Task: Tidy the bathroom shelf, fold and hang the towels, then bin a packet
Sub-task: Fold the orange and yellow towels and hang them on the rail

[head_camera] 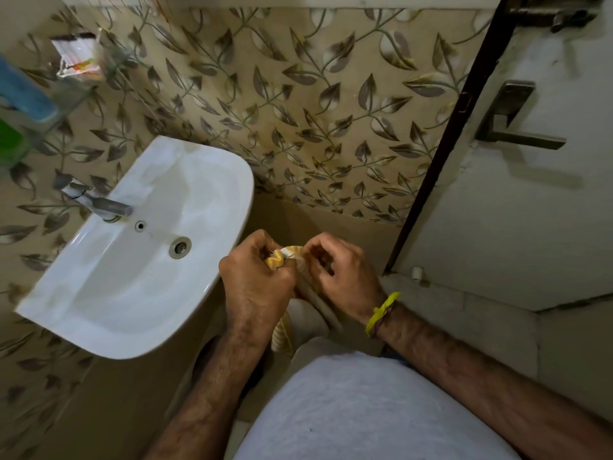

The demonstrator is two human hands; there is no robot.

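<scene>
A yellow-and-white striped towel (291,254) is bunched between both hands in front of my body, and its lower part hangs down below my left wrist. My left hand (257,280) is closed around one end of it. My right hand (338,273), with a yellow thread band at the wrist, pinches the other end right beside the left. A glass shelf (83,91) at the upper left carries a white packet (78,58), a blue object (26,91) and a green object (10,141).
A white wash basin (109,277) with a metal tap (99,204) juts out at the left, close to my left hand. The leaf-patterned tiled wall (298,111) is ahead. A pale door (530,210) with a metal handle (517,127) stands at the right.
</scene>
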